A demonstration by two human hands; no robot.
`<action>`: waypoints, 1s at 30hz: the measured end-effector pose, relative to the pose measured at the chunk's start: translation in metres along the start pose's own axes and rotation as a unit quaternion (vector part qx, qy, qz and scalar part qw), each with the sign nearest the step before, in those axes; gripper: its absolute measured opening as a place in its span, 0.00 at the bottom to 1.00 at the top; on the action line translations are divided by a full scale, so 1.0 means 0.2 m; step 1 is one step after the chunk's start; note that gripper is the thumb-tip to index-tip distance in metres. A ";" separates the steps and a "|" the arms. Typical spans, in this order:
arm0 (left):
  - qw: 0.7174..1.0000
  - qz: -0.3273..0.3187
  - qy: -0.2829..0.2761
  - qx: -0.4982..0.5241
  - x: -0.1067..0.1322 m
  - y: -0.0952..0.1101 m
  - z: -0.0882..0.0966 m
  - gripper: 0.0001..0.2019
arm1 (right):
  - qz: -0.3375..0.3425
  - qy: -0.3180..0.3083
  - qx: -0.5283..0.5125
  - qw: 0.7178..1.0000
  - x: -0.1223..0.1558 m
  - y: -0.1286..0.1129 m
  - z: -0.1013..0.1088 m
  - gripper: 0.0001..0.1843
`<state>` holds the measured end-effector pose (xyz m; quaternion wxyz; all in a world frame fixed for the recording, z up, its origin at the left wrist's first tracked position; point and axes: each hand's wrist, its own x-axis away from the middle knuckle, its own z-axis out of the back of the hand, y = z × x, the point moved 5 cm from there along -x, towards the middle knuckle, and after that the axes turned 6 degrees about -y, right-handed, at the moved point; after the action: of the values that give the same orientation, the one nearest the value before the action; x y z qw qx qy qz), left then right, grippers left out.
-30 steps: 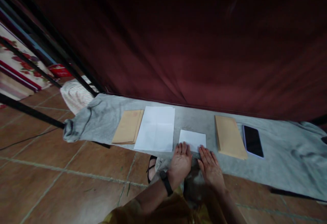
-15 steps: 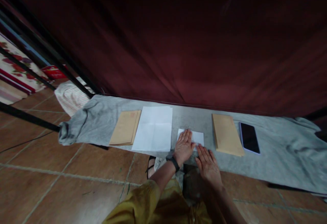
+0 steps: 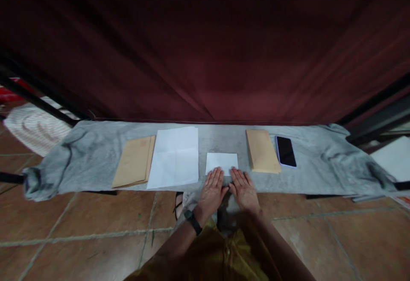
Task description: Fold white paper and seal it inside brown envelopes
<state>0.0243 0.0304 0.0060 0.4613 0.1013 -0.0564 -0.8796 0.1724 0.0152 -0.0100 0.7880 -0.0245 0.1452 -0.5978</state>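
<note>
A small folded white paper (image 3: 221, 160) lies flat on the grey cloth in front of me. My left hand (image 3: 211, 190) rests with straight fingers at its near edge, fingertips over the paper's lower left. Beside it my right hand (image 3: 244, 189) lies flat too, its fingertips at the lower right corner. Neither hand grips anything. To the left is a stack of larger white sheets (image 3: 175, 157) with faint crease lines. Brown envelopes (image 3: 263, 150) are stacked to the right of the folded paper.
The grey cloth (image 3: 323, 161) covers a long narrow bench. More brown envelopes (image 3: 134, 161) lie at the left, partly beside the white sheets. A phone (image 3: 286, 151) with a dark screen lies at the right. A dark red curtain (image 3: 205, 59) hangs behind; black bars stand at both sides.
My left hand has drawn back from the middle of the folded paper to its near edge. My right hand lies level beside it. The view has turned to the right.
</note>
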 end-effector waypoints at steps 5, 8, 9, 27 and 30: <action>1.000 0.011 0.010 -0.013 0.05 -0.04 -0.01 0.31 | -0.001 0.002 -0.014 1.000 0.00 -0.01 0.02 0.29; 1.000 0.011 0.008 -0.017 0.05 -0.05 -0.01 0.32 | -0.003 0.004 -0.030 1.000 0.00 0.00 0.03 0.27; 1.000 0.010 0.006 -0.017 0.06 -0.05 0.00 0.32 | -0.005 0.006 -0.038 0.999 -0.02 0.01 0.04 0.27; 1.000 0.010 0.011 -0.010 0.06 -0.05 -0.02 0.35 | -0.128 -0.132 -0.045 0.982 -0.67 0.15 0.07 0.20; 1.000 0.008 0.015 0.001 0.06 -0.05 -0.02 0.33 | -0.127 -0.135 -0.085 0.979 -0.68 0.18 0.09 0.15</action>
<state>0.0098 0.0268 -0.0010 0.4689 0.1148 -0.0506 -0.8743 0.1768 0.1528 0.0267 0.7130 -0.1904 0.0838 -0.6696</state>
